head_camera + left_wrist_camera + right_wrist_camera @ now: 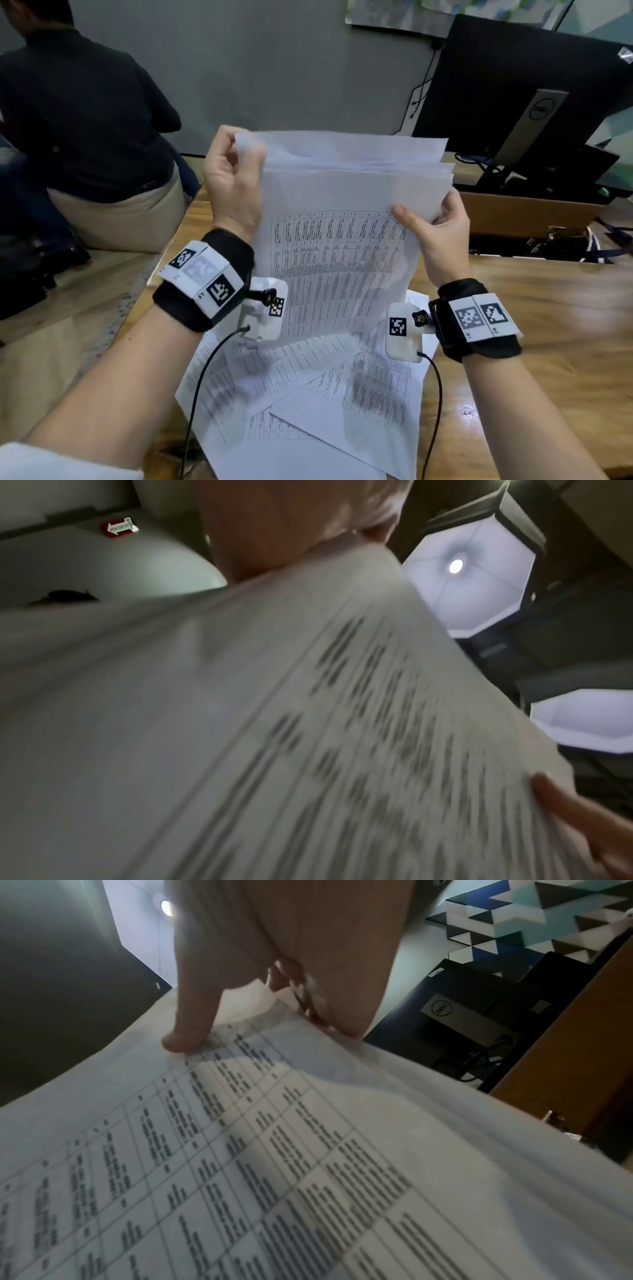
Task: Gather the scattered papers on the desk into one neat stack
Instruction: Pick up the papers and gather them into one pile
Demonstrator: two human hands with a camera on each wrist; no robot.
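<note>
1. While the left hand (233, 185) pinches the upper left corner of the held sheaf of papers (342, 240), the right hand (442, 233) grips its right edge, thumb in front.
2. Loose printed sheets (308, 383) lie fanned on the bench (548, 342) at lower centre, bare wood to their right.

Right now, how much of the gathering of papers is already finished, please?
Partly done. Several sheets already form an upright bundle, its top edges still uneven. The left hand grips its upper left corner and the right hand pinches its right edge. Left to do: the loose printed sheets lying overlapped on the wooden desk, then squaring everything into one stack.
</note>
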